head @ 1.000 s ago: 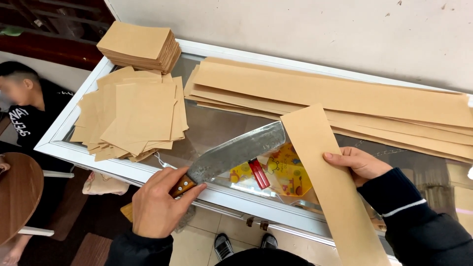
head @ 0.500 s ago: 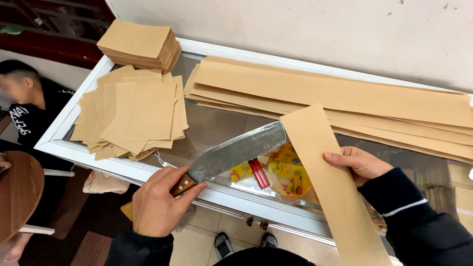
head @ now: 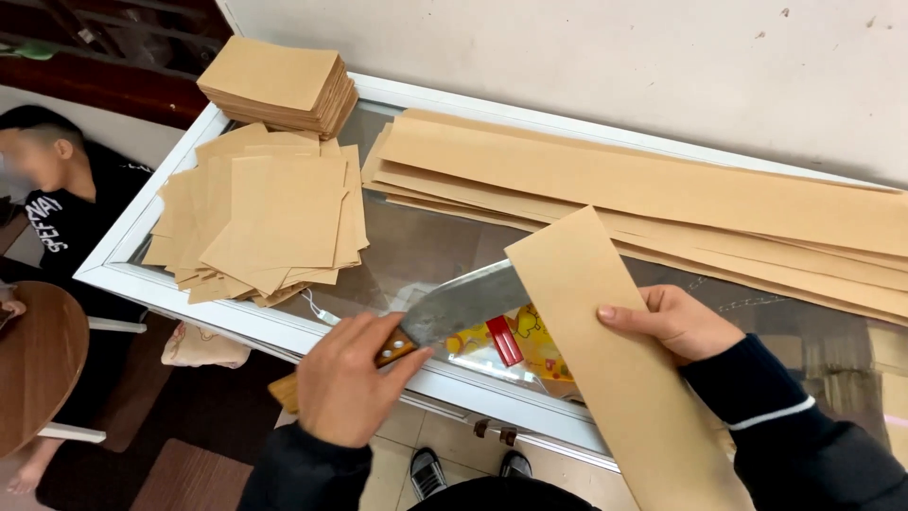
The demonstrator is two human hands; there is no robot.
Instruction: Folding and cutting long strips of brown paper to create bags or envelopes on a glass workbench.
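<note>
Head view, swept from the left: a round wooden table point(head: 38, 364) is seen at the edge, with a seated person point(head: 66, 208) in dark clothing just behind it. Next, a loose spread of cut brown paper squares point(head: 270, 222) lies on the glass-topped counter point(head: 236, 326), and a neat stack of squares point(head: 279, 85) sits at the far corner. Near the middle, the left hand point(head: 345, 378) is closed firmly around the wooden handle of a broad cleaver point(head: 463, 303), whose blade is slid under the near brown paper strip point(head: 615, 360). That strip is pinned by the right hand point(head: 676, 322), fingers pressed flat on its right edge, thumb out of sight. Beneath the glass, a yellow and red packet point(head: 511, 341) is visible. Long uncut strips point(head: 662, 189) are piled toward the wall on the right.

Risk is judged real here: the blade edge runs toward the right hand, so a slip could bring it to the fingers. A strip held loosely could shift and be cut crooked. The glass could be scratched or chipped by hard pressure.
</note>
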